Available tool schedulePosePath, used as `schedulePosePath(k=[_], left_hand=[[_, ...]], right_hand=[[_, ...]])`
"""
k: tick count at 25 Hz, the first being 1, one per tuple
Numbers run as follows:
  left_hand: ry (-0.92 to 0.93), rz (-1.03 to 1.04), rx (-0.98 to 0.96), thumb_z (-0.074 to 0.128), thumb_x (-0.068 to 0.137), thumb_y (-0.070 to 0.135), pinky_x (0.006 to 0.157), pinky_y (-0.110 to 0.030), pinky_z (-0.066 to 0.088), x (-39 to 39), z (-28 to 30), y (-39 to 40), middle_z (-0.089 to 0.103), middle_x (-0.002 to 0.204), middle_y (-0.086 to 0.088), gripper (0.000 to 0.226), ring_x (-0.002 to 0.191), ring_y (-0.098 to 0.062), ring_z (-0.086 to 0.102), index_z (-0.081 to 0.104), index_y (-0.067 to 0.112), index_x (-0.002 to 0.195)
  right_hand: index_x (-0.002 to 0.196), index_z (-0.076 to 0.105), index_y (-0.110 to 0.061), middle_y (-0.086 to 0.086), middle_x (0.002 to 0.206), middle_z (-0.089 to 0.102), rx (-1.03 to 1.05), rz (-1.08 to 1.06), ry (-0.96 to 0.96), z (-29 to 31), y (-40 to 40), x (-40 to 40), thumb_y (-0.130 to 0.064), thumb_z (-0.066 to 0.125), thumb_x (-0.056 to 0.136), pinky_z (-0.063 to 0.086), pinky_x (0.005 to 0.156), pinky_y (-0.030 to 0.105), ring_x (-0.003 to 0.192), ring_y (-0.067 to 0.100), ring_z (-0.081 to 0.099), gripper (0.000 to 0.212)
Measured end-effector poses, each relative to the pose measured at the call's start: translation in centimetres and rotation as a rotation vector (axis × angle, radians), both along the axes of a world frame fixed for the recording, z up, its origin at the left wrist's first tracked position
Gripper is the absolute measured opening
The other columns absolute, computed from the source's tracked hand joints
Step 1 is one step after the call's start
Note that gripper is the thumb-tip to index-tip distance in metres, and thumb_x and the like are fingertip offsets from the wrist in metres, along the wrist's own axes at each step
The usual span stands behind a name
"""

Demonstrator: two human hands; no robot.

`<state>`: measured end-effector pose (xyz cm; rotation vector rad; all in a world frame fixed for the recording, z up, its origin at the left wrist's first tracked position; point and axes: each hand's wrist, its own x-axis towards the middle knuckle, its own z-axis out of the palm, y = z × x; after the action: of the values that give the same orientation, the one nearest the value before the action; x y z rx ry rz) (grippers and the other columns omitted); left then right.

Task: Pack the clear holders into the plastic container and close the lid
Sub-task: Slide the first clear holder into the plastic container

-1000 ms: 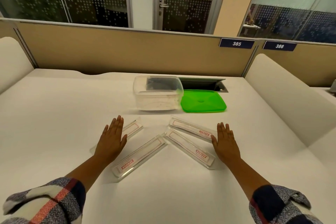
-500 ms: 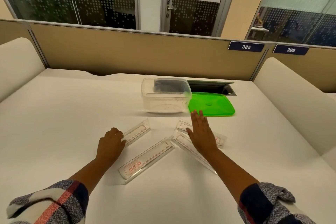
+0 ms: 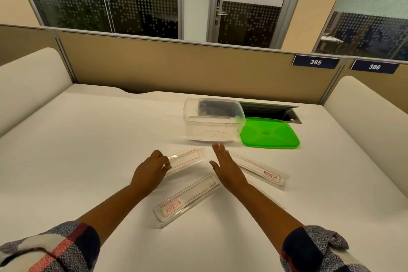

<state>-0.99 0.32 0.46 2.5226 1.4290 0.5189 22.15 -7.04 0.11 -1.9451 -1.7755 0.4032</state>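
Several clear holders with red printing lie on the white table. My left hand (image 3: 152,170) curls around the near end of the left holder (image 3: 186,160). My right hand (image 3: 227,166) is open and flat, fingers stretched toward the clear plastic container (image 3: 213,125), hovering between the holders. A second holder (image 3: 187,199) lies diagonally in front of my hands. A third holder (image 3: 265,173) lies right of my right hand, and another is mostly hidden under my right forearm. The green lid (image 3: 270,133) lies flat just right of the open container.
A cable slot (image 3: 269,111) is recessed in the table behind the lid. Beige partitions (image 3: 176,66) close the back of the desk, with cushioned side panels at left and right. Bare white table surface (image 3: 88,150) lies to the left of the holders.
My right hand swept from the right side of the holders to the middle, over them. My left hand curled from flat onto the end of the left holder, which has lifted slightly.
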Motion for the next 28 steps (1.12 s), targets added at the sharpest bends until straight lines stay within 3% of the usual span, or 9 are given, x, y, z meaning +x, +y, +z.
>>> schedulePosePath(k=[3, 5, 10, 14, 17, 20, 22, 26, 28], left_hand=[[-0.03, -0.08, 0.031, 0.06, 0.086, 0.023, 0.059, -0.025, 0.043, 0.4, 1.2, 0.8, 0.06, 0.098, -0.008, 0.019, 0.073, -0.024, 0.061, 0.067, 0.01, 0.098], [-0.018, -0.121, 0.059, 0.061, 0.086, 0.024, 0.062, -0.03, 0.047, 0.8, 1.9, 1.3, 0.061, 0.097, -0.007, 0.018, 0.074, -0.026, 0.063, 0.068, 0.012, 0.097], [-0.021, -0.182, 0.087, 0.06, 0.086, 0.029, 0.063, -0.023, 0.039, 2.7, 3.9, 3.3, 0.063, 0.093, -0.004, 0.019, 0.074, -0.02, 0.062, 0.068, 0.014, 0.093], [-0.001, -0.106, 0.017, 0.057, 0.085, 0.042, 0.056, -0.022, 0.032, 4.1, 6.4, 5.6, 0.06, 0.084, -0.002, 0.03, 0.067, -0.014, 0.049, 0.065, 0.012, 0.087], [0.018, -0.066, -0.11, 0.059, 0.082, 0.046, 0.049, -0.02, 0.031, 5.5, 8.3, 7.6, 0.058, 0.072, 0.0, 0.034, 0.066, -0.016, 0.052, 0.064, 0.012, 0.076], [-0.144, -0.041, -0.282, 0.065, 0.08, 0.041, 0.051, -0.021, 0.035, 6.4, 9.7, 9.2, 0.063, 0.072, -0.002, 0.03, 0.065, -0.014, 0.052, 0.062, 0.014, 0.067], [-0.323, -0.013, -0.408, 0.067, 0.079, 0.037, 0.057, -0.022, 0.039, 6.7, 10.4, 9.9, 0.067, 0.074, -0.004, 0.029, 0.067, -0.011, 0.053, 0.063, 0.014, 0.062], [-0.605, 0.046, -0.632, 0.069, 0.079, 0.03, 0.082, -0.027, 0.041, 10.5, 10.6, 15.3, 0.071, 0.07, -0.004, 0.025, 0.075, -0.011, 0.062, 0.067, 0.01, 0.065], [-0.704, 0.074, -0.731, 0.065, 0.082, 0.024, 0.081, -0.022, 0.045, 11.0, 10.5, 15.2, 0.072, 0.078, -0.011, 0.02, 0.072, -0.01, 0.064, 0.07, 0.005, 0.079]], right_hand=[[0.135, 0.046, -0.015, 0.011, 0.126, 0.063, 0.097, -0.131, 0.438, 0.6, 0.5, 0.5, -0.02, 0.047, 0.096, 0.042, 0.102, 0.031, 0.119, 0.023, 0.057, 0.04], [0.126, 0.056, -0.013, 0.009, 0.106, 0.072, 0.142, -0.185, 0.552, 0.9, 0.7, 1.1, -0.014, 0.054, 0.092, 0.048, 0.091, 0.025, 0.102, 0.02, 0.065, 0.034], [0.1, 0.068, -0.009, -0.001, 0.097, 0.066, 0.207, -0.202, 0.678, 2.0, 1.8, 3.0, -0.016, 0.065, 0.086, 0.05, 0.091, 0.032, 0.096, 0.016, 0.062, 0.017], [0.103, 0.067, -0.007, -0.008, 0.107, 0.062, 0.279, -0.182, 0.71, 4.1, 3.3, 4.9, -0.016, 0.062, 0.087, 0.045, 0.079, -0.001, 0.097, -0.001, 0.058, 0.019], [0.102, 0.067, -0.014, -0.008, 0.094, 0.067, 0.298, -0.233, 0.852, 5.2, 4.9, 6.0, -0.019, 0.061, 0.088, 0.046, 0.066, -0.002, 0.083, -0.008, 0.063, 0.016], [0.093, 0.065, -0.017, -0.008, 0.077, 0.064, 0.356, -0.379, 0.947, 5.9, 6.3, 6.4, -0.02, 0.062, 0.088, 0.045, 0.056, -0.001, 0.069, -0.001, 0.057, 0.007], [0.098, 0.066, -0.009, -0.009, 0.072, 0.061, 0.382, -0.436, 0.967, 6.4, 7.3, 7.1, -0.02, 0.062, 0.088, 0.042, 0.052, -0.001, 0.063, -0.001, 0.051, 0.015], [0.093, 0.068, -0.006, 0.003, 0.082, 0.068, 0.378, -0.501, 0.901, 7.7, 13.1, 10.7, -0.02, 0.063, 0.088, 0.046, 0.066, 0.015, 0.071, 0.005, 0.058, 0.016], [0.089, 0.068, -0.006, 0.008, 0.081, 0.068, 0.392, -0.52, 0.919, 8.4, 13.4, 10.9, -0.018, 0.062, 0.088, 0.046, 0.067, 0.017, 0.068, 0.006, 0.06, 0.013]])
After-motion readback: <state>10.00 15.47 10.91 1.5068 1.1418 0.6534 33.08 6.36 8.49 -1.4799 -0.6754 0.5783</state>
